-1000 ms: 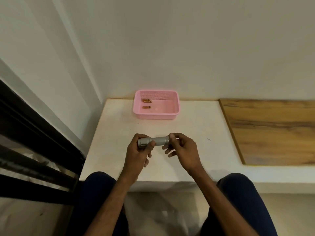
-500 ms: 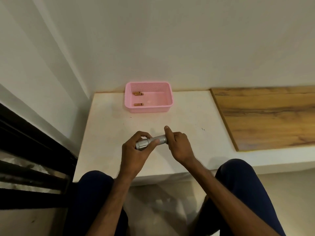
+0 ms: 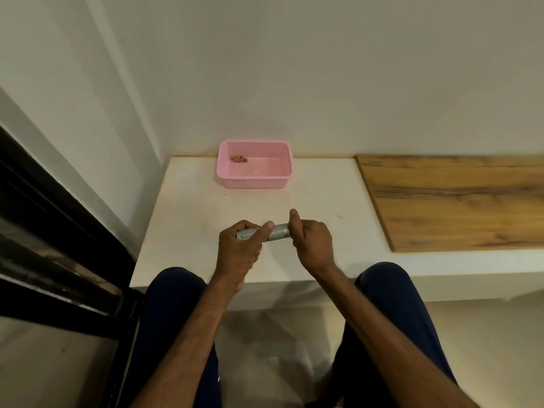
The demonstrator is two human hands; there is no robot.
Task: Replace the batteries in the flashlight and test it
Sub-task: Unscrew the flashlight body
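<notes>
A silver flashlight (image 3: 279, 231) lies level between both hands, just above the white table (image 3: 191, 201). My left hand (image 3: 240, 245) wraps its left end, thumb laid along the barrel. My right hand (image 3: 312, 242) grips the right end, thumb pointing up; that end is hidden in the fist. At the back stands a pink basket (image 3: 254, 181) with copper-coloured batteries (image 3: 239, 159) in its far left corner. The basket's near wall hides part of its floor.
A wooden board (image 3: 456, 201) covers the right part of the table. Walls close the back and left, with a dark window frame (image 3: 59, 231) at the left. My knees in dark trousers sit under the table's front edge.
The camera view tilted, so the basket sits differently in frame. My right thumb has lifted off the barrel and my right hand has turned around the flashlight's end. The left hand keeps its grip.
</notes>
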